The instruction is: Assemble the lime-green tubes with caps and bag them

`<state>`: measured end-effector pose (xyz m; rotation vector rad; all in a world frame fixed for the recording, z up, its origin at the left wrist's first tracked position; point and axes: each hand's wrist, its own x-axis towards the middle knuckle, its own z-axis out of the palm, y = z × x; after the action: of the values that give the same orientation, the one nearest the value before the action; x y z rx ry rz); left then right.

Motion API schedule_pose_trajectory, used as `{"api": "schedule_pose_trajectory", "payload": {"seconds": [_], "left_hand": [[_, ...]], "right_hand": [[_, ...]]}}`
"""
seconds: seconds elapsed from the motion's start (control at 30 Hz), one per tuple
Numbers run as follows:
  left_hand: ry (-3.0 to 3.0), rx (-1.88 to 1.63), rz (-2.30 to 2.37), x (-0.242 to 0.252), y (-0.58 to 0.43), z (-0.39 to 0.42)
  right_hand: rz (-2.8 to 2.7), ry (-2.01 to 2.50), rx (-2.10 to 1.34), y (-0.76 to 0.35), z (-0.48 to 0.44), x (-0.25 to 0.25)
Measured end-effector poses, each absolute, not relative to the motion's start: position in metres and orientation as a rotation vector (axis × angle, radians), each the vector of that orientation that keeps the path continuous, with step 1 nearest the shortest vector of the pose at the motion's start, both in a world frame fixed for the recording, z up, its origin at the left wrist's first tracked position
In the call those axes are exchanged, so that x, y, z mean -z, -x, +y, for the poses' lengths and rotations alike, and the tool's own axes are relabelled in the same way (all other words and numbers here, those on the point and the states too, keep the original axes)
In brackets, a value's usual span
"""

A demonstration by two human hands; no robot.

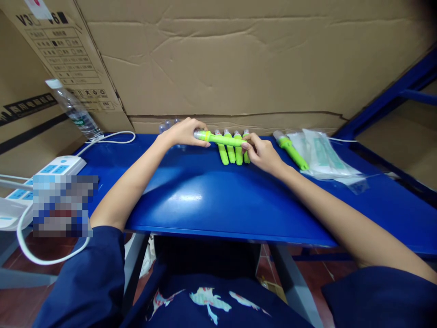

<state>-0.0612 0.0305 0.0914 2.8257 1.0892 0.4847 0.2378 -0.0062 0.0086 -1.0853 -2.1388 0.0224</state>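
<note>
A bright green pen-like tube (223, 139) with a clear cap on its left end is held level above the blue table. My left hand (187, 132) grips the capped end, fingers closed round it. At the other end, my right hand (260, 150) pinches the green tip. Behind and below it, several similar green tubes (231, 154) lie side by side with their clear ends pointing away. Some clear caps (168, 124) stand beyond my left hand, partly hidden by it. A thicker green tube (292, 151) with a clear end lies to the right of my right hand.
Clear plastic packets (327, 155) lie at the right of the blue table (191, 200). A water bottle (77, 109) leans at the back left, near a white power strip (51, 175) and its cable. Cardboard (239, 59) walls off the back; a blue frame bar (392, 95) slopes at right.
</note>
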Motion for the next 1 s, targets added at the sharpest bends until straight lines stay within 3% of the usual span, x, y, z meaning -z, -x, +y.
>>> {"api": "schedule_pose_trajectory", "payload": {"seconds": [0.5, 0.77, 1.0], "left_hand": [[-2.884, -0.509, 1.19, -0.092, 0.057, 0.026], [-2.929, -0.456, 1.213, -0.091, 0.055, 0.024], [-2.895, -0.366, 1.251, -0.091, 0.055, 0.021]], "right_hand": [[-2.206, 1.093, 0.221, -0.24, -0.009, -0.007], [-2.256, 1.133, -0.095, -0.238, -0.007, -0.008], [-2.319, 1.1, 0.344, -0.231, -0.017, -0.011]]}}
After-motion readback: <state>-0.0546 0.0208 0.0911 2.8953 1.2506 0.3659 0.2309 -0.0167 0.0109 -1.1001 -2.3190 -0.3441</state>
